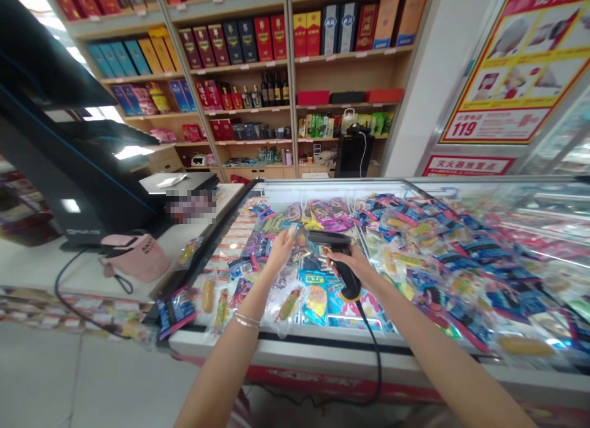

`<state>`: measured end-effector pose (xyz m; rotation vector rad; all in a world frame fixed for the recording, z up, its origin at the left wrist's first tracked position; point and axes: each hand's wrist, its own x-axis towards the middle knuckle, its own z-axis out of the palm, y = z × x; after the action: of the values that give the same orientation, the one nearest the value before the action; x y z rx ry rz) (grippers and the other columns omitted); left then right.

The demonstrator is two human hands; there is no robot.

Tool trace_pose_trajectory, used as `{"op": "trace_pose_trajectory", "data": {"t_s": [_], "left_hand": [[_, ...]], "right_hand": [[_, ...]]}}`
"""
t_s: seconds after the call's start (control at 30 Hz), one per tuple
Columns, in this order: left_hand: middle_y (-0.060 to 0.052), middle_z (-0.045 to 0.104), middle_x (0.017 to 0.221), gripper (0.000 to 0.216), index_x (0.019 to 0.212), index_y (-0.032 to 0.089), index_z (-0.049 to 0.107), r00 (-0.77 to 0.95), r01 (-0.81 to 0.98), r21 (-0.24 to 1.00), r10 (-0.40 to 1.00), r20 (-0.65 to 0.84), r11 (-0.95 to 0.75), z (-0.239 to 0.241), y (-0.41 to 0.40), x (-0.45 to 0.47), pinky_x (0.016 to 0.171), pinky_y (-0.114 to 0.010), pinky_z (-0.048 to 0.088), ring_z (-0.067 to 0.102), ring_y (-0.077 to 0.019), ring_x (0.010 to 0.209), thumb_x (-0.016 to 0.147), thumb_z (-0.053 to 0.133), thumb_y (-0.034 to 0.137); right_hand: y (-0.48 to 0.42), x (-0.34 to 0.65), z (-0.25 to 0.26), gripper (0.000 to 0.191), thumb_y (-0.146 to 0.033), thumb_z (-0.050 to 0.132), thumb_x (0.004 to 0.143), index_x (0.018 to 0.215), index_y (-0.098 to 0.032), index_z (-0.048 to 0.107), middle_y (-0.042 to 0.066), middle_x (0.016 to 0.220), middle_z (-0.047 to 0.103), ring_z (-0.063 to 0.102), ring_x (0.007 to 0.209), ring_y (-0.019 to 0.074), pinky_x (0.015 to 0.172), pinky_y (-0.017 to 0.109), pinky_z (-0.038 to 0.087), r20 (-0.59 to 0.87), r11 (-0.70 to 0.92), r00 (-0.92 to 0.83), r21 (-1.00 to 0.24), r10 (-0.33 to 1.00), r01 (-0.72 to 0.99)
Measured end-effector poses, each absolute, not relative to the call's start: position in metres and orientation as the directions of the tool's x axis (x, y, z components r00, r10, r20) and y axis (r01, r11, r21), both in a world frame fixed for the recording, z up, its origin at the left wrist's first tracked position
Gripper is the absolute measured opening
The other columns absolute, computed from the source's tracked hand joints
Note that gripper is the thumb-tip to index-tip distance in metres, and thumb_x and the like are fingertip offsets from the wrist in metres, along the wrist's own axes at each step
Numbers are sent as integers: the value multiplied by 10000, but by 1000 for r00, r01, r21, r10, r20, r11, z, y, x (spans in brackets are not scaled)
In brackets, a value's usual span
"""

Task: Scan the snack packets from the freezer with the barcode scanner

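My right hand (348, 263) is wrapped round the grip of a black handheld barcode scanner (328, 238), whose head points left. From its handle a black cable (378, 360) hangs down over the front edge. To the left, my left hand (282, 246) pinches a small snack packet (300, 240) in front of the scanner head; the packet is blurred and partly lost among those behind it. Beneath both hands, packaged snacks cover the glass top of a chest freezer (271, 187), among them a bright blue packet (316, 302) and a clear-wrapped sausage-like snack (290, 305).
On the left counter (27, 262) stand a black checkout terminal (83, 163) and a pink cup-shaped holder (138, 256). Blue packets (488, 249) are heaped on the right. Behind the freezer, wooden shelves (244, 65) hold boxes and bottles. Posters (511, 77) hang on the right wall.
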<state>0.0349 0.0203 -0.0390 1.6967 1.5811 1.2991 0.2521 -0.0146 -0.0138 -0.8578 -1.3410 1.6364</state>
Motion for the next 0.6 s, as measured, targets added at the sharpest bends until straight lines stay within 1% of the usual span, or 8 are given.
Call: {"op": "trace_pose_trajectory", "data": {"t_s": [0.07, 0.1, 0.17, 0.23, 0.3, 0.37, 0.5, 0.6], "left_hand": [[26, 497, 584, 315, 924, 144, 621, -211, 171, 978, 965, 153, -117, -33, 20, 30, 518, -226, 373, 465, -105, 521, 793, 509, 407], [43, 459, 550, 337, 915, 139, 621, -218, 7, 996, 972, 89, -90, -30, 18, 29, 476, -209, 324, 407, -83, 470, 777, 528, 431], [58, 434, 555, 360, 922, 135, 621, -201, -270, 958, 979, 42, -97, -23, 14, 27, 443, -190, 267, 355, -55, 446, 723, 592, 434], [62, 433, 584, 365, 933, 136, 624, -196, -443, 886, 979, 51, -135, -15, 9, 27, 438, -180, 257, 358, -42, 456, 673, 645, 392], [65, 423, 588, 346, 930, 136, 627, -202, -524, 837, 978, 54, -155, -9, 5, 27, 433, -178, 256, 358, -37, 457, 652, 662, 340], [63, 427, 586, 306, 913, 135, 628, -200, -558, 815, 979, 49, -155, -6, 4, 27, 432, -179, 260, 361, -36, 454, 659, 652, 304], [62, 440, 577, 247, 884, 144, 617, -188, -593, 792, 981, 41, -147, -5, 5, 25, 436, -179, 263, 368, -39, 446, 676, 633, 277], [69, 429, 564, 273, 905, 142, 619, -179, -606, 782, 983, 45, -146, -6, 6, 24, 433, -179, 257, 355, -37, 434, 671, 635, 283]], "right_hand": [[-16, 254, -10, 270, -349, 714, 664, 797, -126, 640, 19, 608, 618, 517, 415, 103, 403, 228, 408, 17, -64, -417, -982, 909, -180], [-17, 255, -9, 270, -351, 712, 668, 800, -127, 640, 17, 609, 617, 516, 415, 103, 402, 228, 405, 29, -51, -419, -983, 907, -177], [-19, 256, -6, 265, -358, 708, 675, 788, -129, 635, 17, 607, 619, 511, 405, 102, 403, 230, 401, 51, -15, -421, -988, 906, -153], [-20, 256, -5, 249, -359, 703, 681, 738, -131, 624, 29, 618, 635, 511, 398, 102, 412, 237, 406, 57, 27, -438, -997, 897, -75], [-23, 254, -5, 232, -348, 695, 690, 680, -133, 609, 44, 626, 651, 519, 401, 106, 432, 244, 420, 51, 80, -465, -996, 884, 43], [-25, 252, -5, 215, -332, 677, 705, 656, -135, 605, 54, 638, 665, 535, 413, 113, 455, 247, 435, 48, 132, -497, -982, 867, 137], [-29, 248, -4, 188, -311, 642, 723, 651, -142, 605, 55, 645, 680, 554, 419, 120, 482, 247, 449, 48, 186, -534, -961, 844, 206], [-31, 249, -3, 159, -282, 627, 725, 656, -139, 619, 56, 653, 690, 565, 426, 122, 504, 247, 459, 35, 198, -524, -946, 851, 258]]}}
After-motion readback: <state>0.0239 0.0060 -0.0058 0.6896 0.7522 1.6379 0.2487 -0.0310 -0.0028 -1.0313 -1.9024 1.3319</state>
